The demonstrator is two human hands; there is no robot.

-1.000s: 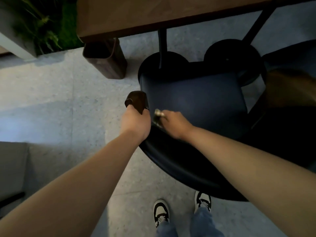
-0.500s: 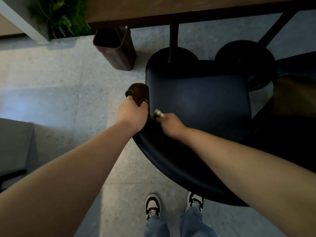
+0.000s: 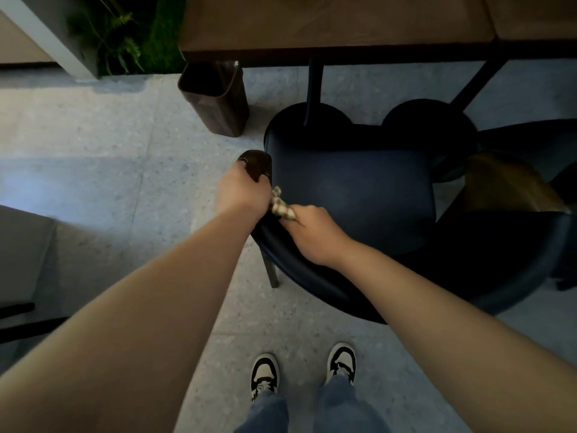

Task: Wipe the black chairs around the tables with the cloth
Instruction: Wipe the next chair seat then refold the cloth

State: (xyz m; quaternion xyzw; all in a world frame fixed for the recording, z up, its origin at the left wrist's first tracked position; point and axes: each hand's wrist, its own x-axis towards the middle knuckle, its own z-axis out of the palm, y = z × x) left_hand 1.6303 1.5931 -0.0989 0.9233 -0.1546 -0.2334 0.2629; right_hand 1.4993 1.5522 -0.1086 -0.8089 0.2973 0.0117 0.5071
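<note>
Left hand (image 3: 242, 192): clenched over the rounded brown wooden armrest end (image 3: 254, 165) of the black chair (image 3: 352, 195), steadying it.
Right hand (image 3: 313, 228): grasping a bunched checked cloth (image 3: 281, 206), pressed to the chair's inner edge just beside the left hand.
Progress: judged early; the wipe sits at the seat's left corner, with the seat pad ahead of the right hand and the curved backrest beneath both forearms seemingly still to do. A second dark chair (image 3: 530, 245) waits right of the right arm.
Materials: smooth, faintly glossy upholstery; soft crumpled fabric; wooden table (image 3: 337, 32) beyond the hands; speckled stone floor (image 3: 109, 182).
</note>
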